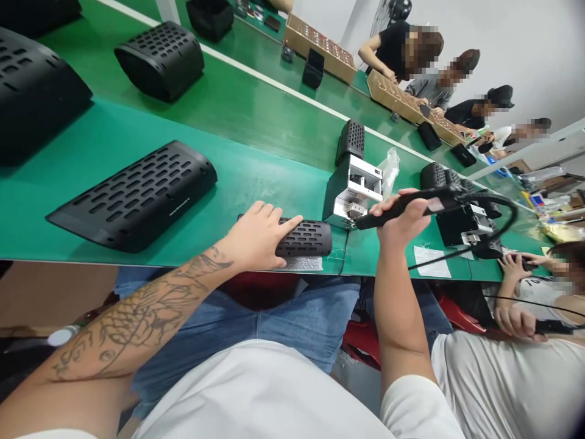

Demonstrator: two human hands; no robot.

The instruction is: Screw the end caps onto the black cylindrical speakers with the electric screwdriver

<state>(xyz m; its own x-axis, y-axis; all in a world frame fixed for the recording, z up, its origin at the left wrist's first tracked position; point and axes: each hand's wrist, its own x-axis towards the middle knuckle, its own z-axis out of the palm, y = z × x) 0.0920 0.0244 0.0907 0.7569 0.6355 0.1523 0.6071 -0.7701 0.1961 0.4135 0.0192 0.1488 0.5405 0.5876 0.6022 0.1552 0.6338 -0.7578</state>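
My left hand (256, 236) grips a black perforated speaker housing (306, 238) at the front edge of the bench, fingers over its far side and thumb on the near side. My right hand (404, 219) is closed around a black corded electric screwdriver (397, 206), held almost level with its tip pointing left. That tip is at the front of a white-and-black screw feeder (354, 189), where small parts are too fine to make out. Under the held housing lies a piece of clear bubble wrap (304, 264). To the left, a larger black housing (137, 195) rests on the green mat.
More black housings (159, 58) stand at the far left, and one (351, 140) sits behind the feeder. A second feeder (464, 222) and a white paper (432, 262) are at right. A co-worker (512, 366) sits close on my right; several people work across the conveyor.
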